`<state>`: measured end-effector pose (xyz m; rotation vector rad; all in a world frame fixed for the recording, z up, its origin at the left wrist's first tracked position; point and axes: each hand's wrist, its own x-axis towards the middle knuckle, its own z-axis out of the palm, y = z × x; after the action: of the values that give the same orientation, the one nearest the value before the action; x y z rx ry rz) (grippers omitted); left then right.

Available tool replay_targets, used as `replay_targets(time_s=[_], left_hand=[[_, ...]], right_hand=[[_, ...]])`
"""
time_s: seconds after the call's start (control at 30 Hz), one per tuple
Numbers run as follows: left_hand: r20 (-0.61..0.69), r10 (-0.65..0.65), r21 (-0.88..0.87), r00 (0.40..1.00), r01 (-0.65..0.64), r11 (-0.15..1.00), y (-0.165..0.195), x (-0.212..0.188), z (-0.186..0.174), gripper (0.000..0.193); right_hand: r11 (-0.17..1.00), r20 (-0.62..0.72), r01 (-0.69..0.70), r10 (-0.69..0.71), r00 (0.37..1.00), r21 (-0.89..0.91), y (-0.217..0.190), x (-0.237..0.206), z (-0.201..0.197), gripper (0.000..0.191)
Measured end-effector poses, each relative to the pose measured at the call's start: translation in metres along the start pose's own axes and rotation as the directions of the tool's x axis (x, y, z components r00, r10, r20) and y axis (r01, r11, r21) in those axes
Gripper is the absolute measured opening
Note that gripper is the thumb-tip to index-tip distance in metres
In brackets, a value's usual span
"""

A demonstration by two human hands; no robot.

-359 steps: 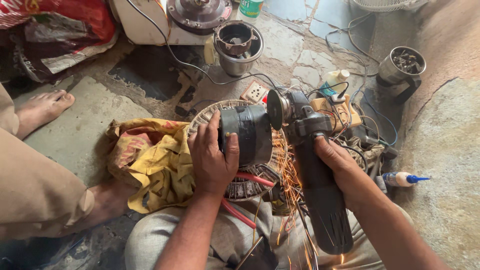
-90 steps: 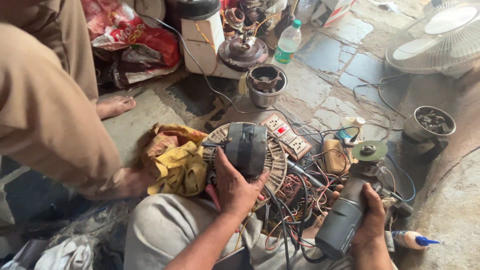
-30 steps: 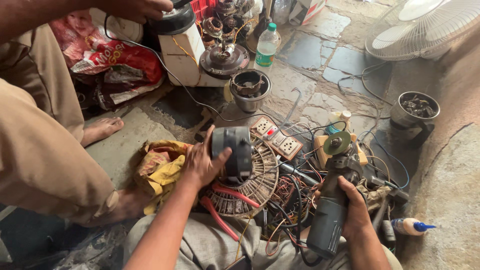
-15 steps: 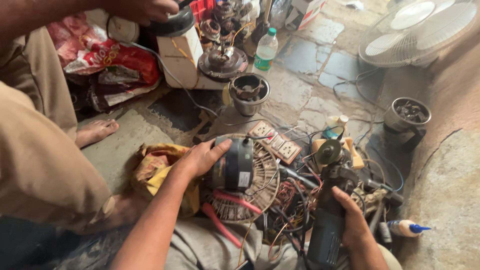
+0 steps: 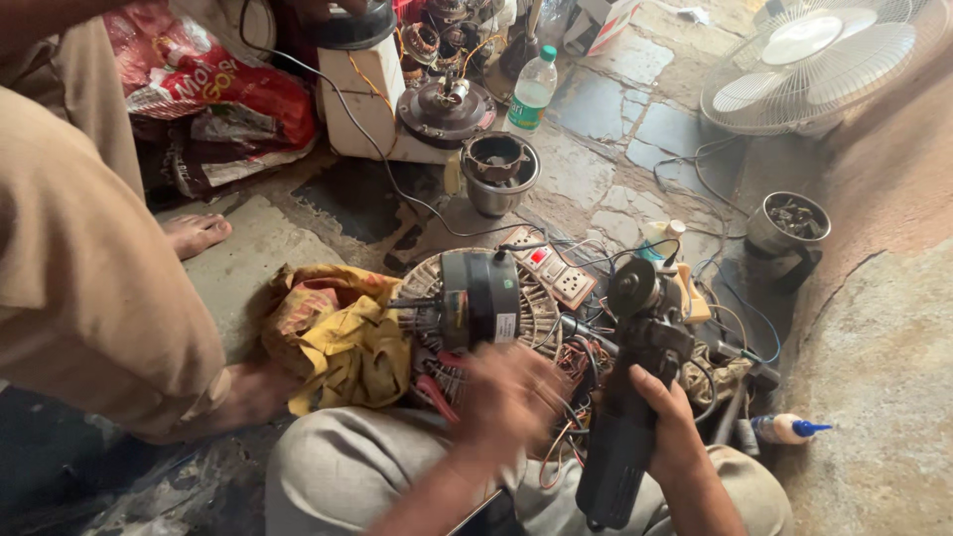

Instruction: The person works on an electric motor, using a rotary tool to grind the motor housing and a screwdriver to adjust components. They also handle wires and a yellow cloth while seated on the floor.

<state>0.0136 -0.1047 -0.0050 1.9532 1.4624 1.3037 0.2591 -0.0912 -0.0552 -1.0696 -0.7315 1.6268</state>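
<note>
Head view, going left to right. Another person's leg in tan cloth is crowding the left edge, bare foot [image 5: 197, 234] sitting on the stone floor [image 5: 596, 169]. Yellow rag [image 5: 338, 333] is lying just beside the motor. The black fan motor [image 5: 478, 298] is sitting on its round wire guard [image 5: 541, 308], in front of the seated person's knees, red pliers [image 5: 437, 392] poking out under it. Left hand [image 5: 511, 402] is blurring just below the motor, not touching it; can't tell whether the fingers are spread or curled. Right hand [image 5: 670, 432] is wrapping fully around the angle grinder [image 5: 630, 397] body, disc [image 5: 635, 288] pointing up and away.

Risks as I'm reading it: the disc is hovering right over loose wires [image 5: 586, 362] and the white power strip [image 5: 551, 278], so a slip is likely nicking insulation. Left hand is moving close to the disc line. Rag is close enough to be catching sparks. Motor isn't clamped, so it may be kicking on contact. Bare foot is within throw range.
</note>
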Motion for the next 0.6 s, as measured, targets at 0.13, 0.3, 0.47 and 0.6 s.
replay_targets(time_s=[0.13,0.3,0.47,0.6], left_hand=[[0.571,-0.336,-0.189,0.749,0.518,0.834,0.037,-0.051,0.047,0.115],[0.489,-0.277,-0.221,0.827,0.425,0.878,0.041,-0.061,0.057,0.123],[0.351,-0.206,-0.231,0.914,0.297,0.926,0.042,-0.075,0.065,0.124],[0.431,-0.326,-0.264,0.841,0.463,0.846,0.046,-0.077,0.059,0.123]], right_hand=[[0.995,0.032,0.078,-0.076,0.997,-0.065,-0.009,-0.003,0.022,0.044],[0.992,0.032,-0.098,0.096,0.995,0.081,-0.029,-0.019,0.033,0.055],[0.978,-0.04,-0.113,0.121,0.992,0.173,-0.015,-0.022,0.039,0.067],[0.995,-0.078,-0.103,0.104,0.992,0.021,-0.009,-0.012,0.038,0.069]])
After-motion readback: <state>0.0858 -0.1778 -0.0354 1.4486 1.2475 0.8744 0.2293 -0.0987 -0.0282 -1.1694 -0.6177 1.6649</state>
